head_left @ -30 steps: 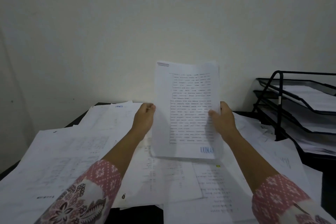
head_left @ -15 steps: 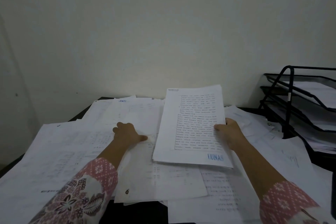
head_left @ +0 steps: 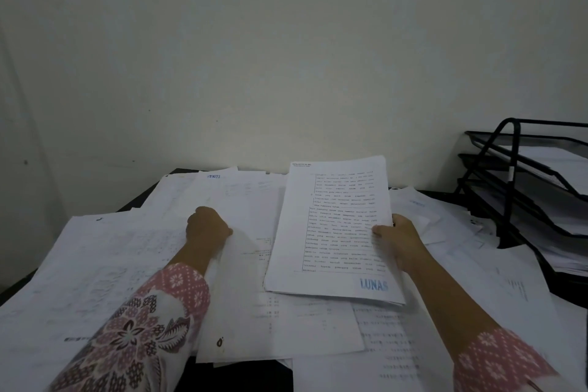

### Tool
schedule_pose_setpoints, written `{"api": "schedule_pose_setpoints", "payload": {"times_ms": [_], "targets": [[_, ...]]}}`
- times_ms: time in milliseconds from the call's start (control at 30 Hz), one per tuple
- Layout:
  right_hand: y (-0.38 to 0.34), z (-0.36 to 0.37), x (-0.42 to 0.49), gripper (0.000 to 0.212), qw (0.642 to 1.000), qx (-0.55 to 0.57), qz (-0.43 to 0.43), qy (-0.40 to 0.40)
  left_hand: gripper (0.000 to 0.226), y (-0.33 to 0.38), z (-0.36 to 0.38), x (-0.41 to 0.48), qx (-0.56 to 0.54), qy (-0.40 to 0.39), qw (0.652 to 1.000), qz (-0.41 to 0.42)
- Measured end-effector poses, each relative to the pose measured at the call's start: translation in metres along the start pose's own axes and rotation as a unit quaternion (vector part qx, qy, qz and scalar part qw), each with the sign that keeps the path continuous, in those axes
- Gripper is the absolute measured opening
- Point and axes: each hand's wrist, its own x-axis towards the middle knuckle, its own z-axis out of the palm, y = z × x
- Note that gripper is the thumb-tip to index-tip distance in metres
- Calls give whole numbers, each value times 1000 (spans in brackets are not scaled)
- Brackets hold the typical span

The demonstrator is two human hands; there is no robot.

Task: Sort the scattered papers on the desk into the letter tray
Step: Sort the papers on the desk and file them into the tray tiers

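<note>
A thin stack of typed pages (head_left: pixel 337 232) with a blue "LUNAS" stamp lies tilted low over the desk, and my right hand (head_left: pixel 397 242) grips it at its right edge, thumb on top. To the left, my left hand (head_left: pixel 208 224) is curled on the scattered papers (head_left: pixel 127 264) and pinches the edge of a loose sheet (head_left: pixel 254 312) lying on the pile. The black mesh letter tray (head_left: pixel 509 188) with three tiers stands at the far right, each tier holding paper.
Loose white sheets cover nearly the whole dark desk (head_left: pixel 143 200), overlapping up to the tray's foot. A plain pale wall (head_left: pixel 286 57) rises right behind the desk. A strip of bare desk edge shows at the front, between my sleeves.
The stamped stack came down from upright in front of the wall to low over the desk. My left hand let go of it and moved left onto the scattered papers.
</note>
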Motion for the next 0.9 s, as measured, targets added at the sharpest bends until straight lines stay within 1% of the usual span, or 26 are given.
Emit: {"api": "schedule_pose_setpoints", "payload": {"times_ms": [67, 100, 167, 200, 233, 267, 300, 367, 467, 500, 533, 600, 733, 833, 900], "targets": [[1, 0, 1, 14, 1000, 1, 2, 0, 29, -7, -3, 4, -3, -4, 1000, 9], [2, 0, 1, 14, 1000, 1, 4, -1, 24, -9, -4, 5, -6, -6, 1000, 9], [2, 0, 2, 15, 1000, 5, 8, -2, 16, -12, -5, 8, -32, -12, 999, 20], [2, 0, 2, 14, 1000, 9, 11, -2, 18, -11, -5, 8, -53, -25, 998, 29], [2, 0, 3, 14, 1000, 15, 14, -1, 25, -9, -5, 8, -72, -50, 995, 42], [0, 0, 3, 13, 1000, 21, 15, -1, 27, -6, -7, 8, -89, -77, 992, 48], [-1, 1, 3, 12, 1000, 26, 15, -1, 22, -4, -9, 8, -106, -100, 988, 56], [-3, 3, 3, 12, 999, 32, 15, 0, 25, -1, -17, 3, -136, -174, 974, 51], [-2, 8, 4, 11, 999, 36, 17, -6, 10, -1, -31, -11, -167, -341, 925, 8], [-1, 9, 4, 12, 999, 32, 19, -9, 8, -1, -35, -15, -157, -378, 913, 7], [0, 12, 4, 12, 999, 26, 21, -12, 7, -1, -36, -19, -143, -392, 909, 12], [5, 17, 5, 16, 999, 11, 26, -17, 13, 1, -34, -23, -136, -383, 913, 27], [14, 27, 6, 18, 999, -35, 32, -10, 40, 10, -13, -25, -183, -314, 931, 37], [18, 28, 5, 19, 997, -68, 30, 6, 37, 19, 0, -33, -152, -273, 947, 70], [19, 26, 4, 14, 996, -85, 29, 14, 41, 23, 7, -34, -160, -275, 945, 76]]}}
